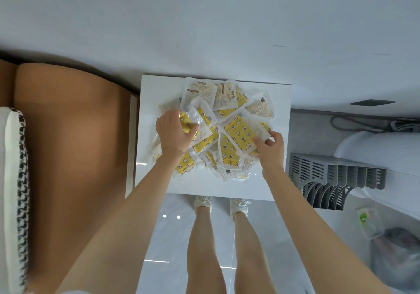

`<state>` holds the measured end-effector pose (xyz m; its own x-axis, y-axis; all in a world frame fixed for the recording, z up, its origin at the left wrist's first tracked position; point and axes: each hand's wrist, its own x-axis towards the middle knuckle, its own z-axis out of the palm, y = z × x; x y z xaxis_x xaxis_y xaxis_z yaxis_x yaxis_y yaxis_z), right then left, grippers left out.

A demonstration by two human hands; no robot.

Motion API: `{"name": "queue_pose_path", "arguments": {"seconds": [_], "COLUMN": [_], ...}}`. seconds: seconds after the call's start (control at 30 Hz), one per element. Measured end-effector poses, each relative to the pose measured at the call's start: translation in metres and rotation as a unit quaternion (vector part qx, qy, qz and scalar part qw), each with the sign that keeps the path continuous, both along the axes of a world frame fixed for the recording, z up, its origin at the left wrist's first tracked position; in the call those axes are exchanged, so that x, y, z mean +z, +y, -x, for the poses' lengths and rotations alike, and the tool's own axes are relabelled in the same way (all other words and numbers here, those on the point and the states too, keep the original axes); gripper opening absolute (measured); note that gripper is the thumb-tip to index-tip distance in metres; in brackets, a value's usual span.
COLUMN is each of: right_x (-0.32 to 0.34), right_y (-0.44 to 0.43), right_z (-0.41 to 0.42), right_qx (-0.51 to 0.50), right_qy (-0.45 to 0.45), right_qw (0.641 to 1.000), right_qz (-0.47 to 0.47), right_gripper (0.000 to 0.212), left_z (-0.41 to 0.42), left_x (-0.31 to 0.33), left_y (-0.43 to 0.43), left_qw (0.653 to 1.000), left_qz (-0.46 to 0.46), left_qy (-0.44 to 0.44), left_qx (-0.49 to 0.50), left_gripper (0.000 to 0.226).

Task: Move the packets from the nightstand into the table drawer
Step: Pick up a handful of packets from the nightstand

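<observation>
A person stood over a white nightstand (268, 180) where a loose heap of packets (218, 125) covered most of the top, from near the back edge toward the front, leaving the front strip and right edge bare. The left hand (173, 132) lay palm-down on the heap's left side, fingers curled and closing on a yellow packet (188, 125) in clear wrap. The right hand (271, 144) reached in near the right edge, thumb and fingertips pinching the border of a large yellow packet (238, 139) printed with stars and moons.

The packets looked flat, light and limp, sealed in glossy film that would likely slide against itself, so a heaped armful might shed pieces. The sealed margins seemed the surest places to grip; gathering a stack between both palms would probably carry more at once. Nothing suggested they were fragile. A brown headboard (75, 134) stood beside the nightstand's left edge, and a grey slotted rack (336, 177) sat off its right edge. No table drawer was visible.
</observation>
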<state>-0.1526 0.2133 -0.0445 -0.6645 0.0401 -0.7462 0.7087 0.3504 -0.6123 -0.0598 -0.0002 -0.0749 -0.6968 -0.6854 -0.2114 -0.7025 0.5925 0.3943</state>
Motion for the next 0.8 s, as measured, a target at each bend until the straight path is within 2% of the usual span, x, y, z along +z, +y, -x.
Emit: {"name": "queue_pose_path", "arguments": {"seconds": [0.17, 0.27, 0.37, 0.47, 0.5, 0.57, 0.63, 0.7, 0.8], "right_x": [0.0, -0.001, 0.002, 0.007, 0.009, 0.012, 0.015, 0.018, 0.026], "right_y": [0.005, 0.007, 0.009, 0.01, 0.011, 0.013, 0.016, 0.02, 0.025], "right_z": [-0.009, -0.009, -0.007, -0.006, -0.006, -0.006, -0.007, -0.009, -0.013], "right_qx": [0.032, 0.036, 0.011, -0.016, -0.017, -0.012, -0.007, -0.014, -0.048], "right_qy": [-0.019, -0.032, -0.025, -0.027, -0.027, -0.026, -0.021, -0.018, -0.033], "right_qw": [0.999, 0.999, 0.999, 0.999, 0.999, 0.999, 0.998, 0.998, 0.995], "right_qz": [0.004, 0.015, 0.019, 0.034, 0.037, 0.043, 0.05, 0.06, 0.078], "right_gripper": [0.034, 0.037, 0.04, 0.043, 0.043, 0.04, 0.033, 0.027, 0.033], "left_z": [0.009, 0.014, 0.017, 0.014, 0.013, 0.009, 0.003, -0.006, -0.02], "left_x": [0.005, 0.011, 0.022, 0.026, 0.029, 0.031, 0.036, 0.041, 0.047], "left_y": [-0.001, -0.001, 0.005, 0.005, 0.004, 0.003, 0.005, 0.008, 0.012], "left_qw": [0.996, 0.986, 0.957, 0.928, 0.922, 0.909, 0.899, 0.89, 0.856], "left_qz": [-0.073, -0.157, -0.26, -0.324, -0.341, -0.378, -0.408, -0.428, -0.479], "left_qy": [-0.043, -0.023, 0.011, 0.0, -0.003, 0.001, 0.021, 0.036, 0.058], "left_qx": [0.001, 0.053, 0.132, 0.182, 0.186, 0.175, 0.16, 0.155, 0.187], "left_gripper": [0.059, 0.048, 0.034, 0.036, 0.034, 0.015, 0.018, 0.01, 0.017]}}
